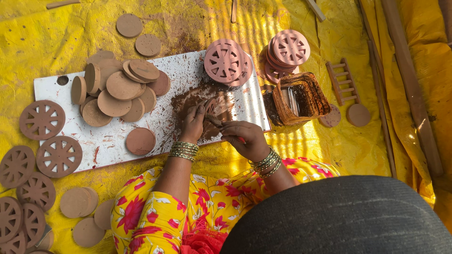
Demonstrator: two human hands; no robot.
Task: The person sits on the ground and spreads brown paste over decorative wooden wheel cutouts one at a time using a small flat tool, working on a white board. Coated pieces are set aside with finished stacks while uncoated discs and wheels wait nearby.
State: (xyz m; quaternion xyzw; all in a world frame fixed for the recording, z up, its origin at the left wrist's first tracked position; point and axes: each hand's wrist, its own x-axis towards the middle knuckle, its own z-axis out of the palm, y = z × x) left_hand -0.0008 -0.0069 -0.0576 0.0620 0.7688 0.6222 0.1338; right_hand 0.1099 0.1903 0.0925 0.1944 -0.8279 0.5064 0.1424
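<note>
We are working a clay disc (214,109) on the white board (117,141), right on the wet brown smear near its right end. Judging by the piles, a good share looks finished: cut wheel-shaped discs (42,120) are lying off the board's left end and two pinkish stacks of cut wheels (225,62) are sitting at the top right. A heap of plain uncut discs (120,89) is waiting on the board, so plenty seems left. Our left hand (193,123) is pressing down on the disc, fingers curled over its edge. Our right hand (245,138) is closing around a thin tool (215,121), its tip meeting the clay, wrist bent inward
</note>
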